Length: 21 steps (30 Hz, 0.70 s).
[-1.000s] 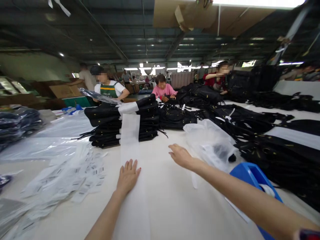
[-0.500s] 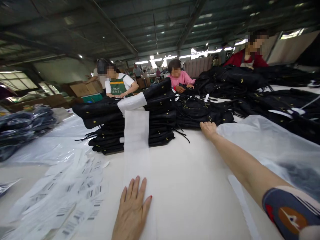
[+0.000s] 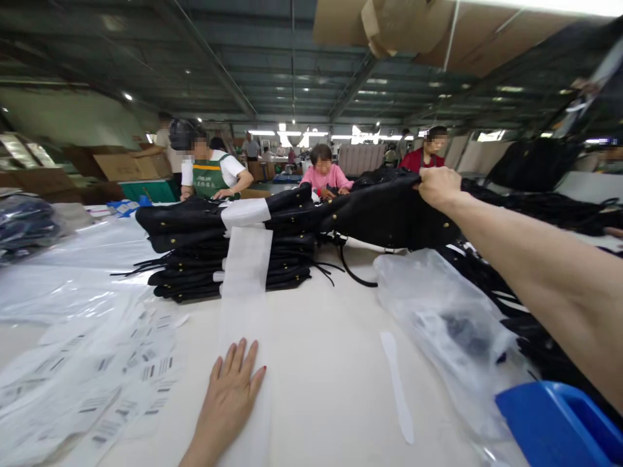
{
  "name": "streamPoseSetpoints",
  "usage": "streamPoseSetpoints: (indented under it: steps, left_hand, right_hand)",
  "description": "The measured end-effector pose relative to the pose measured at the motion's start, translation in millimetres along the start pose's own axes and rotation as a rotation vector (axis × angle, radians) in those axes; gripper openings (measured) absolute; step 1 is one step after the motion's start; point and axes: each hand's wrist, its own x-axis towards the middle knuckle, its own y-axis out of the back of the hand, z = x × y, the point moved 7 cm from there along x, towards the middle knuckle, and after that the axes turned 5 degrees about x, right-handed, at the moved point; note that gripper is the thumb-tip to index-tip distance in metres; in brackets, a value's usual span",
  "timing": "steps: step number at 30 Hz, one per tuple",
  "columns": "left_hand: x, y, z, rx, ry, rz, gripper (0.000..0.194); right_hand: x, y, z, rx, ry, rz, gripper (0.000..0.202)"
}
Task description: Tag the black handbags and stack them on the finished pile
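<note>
My left hand (image 3: 231,389) lies flat on a long white translucent sheet (image 3: 246,272), fingers stretched out. The sheet runs up the front of a stack of folded black bags (image 3: 195,259) with gold studs. My right hand (image 3: 438,187) is closed on the upper edge of a black bag (image 3: 379,214) and holds it raised, to the right of the stack. A dark strap loops down beneath this bag. The fingertips of my right hand are partly hidden by the hand itself.
Barcode labels (image 3: 117,395) spread over the left of the table. On the right lie a clear plastic bag (image 3: 438,324), a white strip (image 3: 398,389) and a blue plastic object (image 3: 549,415). More black bags lie behind; several people work beyond. Cardboard (image 3: 413,29) hangs overhead.
My right hand has taken hold of a black bag and lifted it off the table. The view has swung right, bringing the blue object in. My left hand still lies flat.
</note>
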Motion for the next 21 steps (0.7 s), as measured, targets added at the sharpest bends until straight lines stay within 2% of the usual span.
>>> streamPoseSetpoints:
  steps: [3, 8, 10, 12, 14, 16, 19, 21]
  left_hand:
    - [-0.8, 4.2, 2.5, 0.018, -0.001, 0.006, 0.056]
    - [-2.3, 0.4, -0.4, 0.047, -0.005, 0.014, 0.057]
    - [-3.8, -2.0, -2.3, 0.038, -0.005, 0.024, 0.057]
    - [-3.7, 5.2, 1.9, -0.012, 0.012, 0.026, 0.055]
    - [-0.3, 35.8, 20.6, -0.173, 0.013, 0.068, 0.051]
    - [5.7, 92.1, 57.4, -0.513, -0.054, 0.127, 0.049]
    - [14.4, 187.2, 126.9, -1.403, -0.22, -0.013, 0.051]
    - [13.0, 234.8, 152.6, -1.928, -0.241, -0.081, 0.053]
  right_hand:
    - [1.7, 39.4, 15.4, 0.054, -0.068, 0.032, 0.034]
    - [4.7, 105.6, 53.7, 0.21, -0.324, 0.168, 0.053]
    - [1.5, 129.8, 58.4, 0.219, -0.318, 0.191, 0.055]
    - [-5.6, 156.6, 52.6, 0.211, -0.244, 0.224, 0.059]
    - [-19.7, 186.2, 37.9, 0.209, -0.146, 0.267, 0.065]
    - [-45.3, 217.5, 16.4, 0.217, -0.024, 0.336, 0.067]
    - [-112.8, 251.1, -14.8, 0.237, 0.174, 0.478, 0.045]
    - [-172.7, 249.1, -30.6, 0.245, 0.365, 0.504, 0.031]
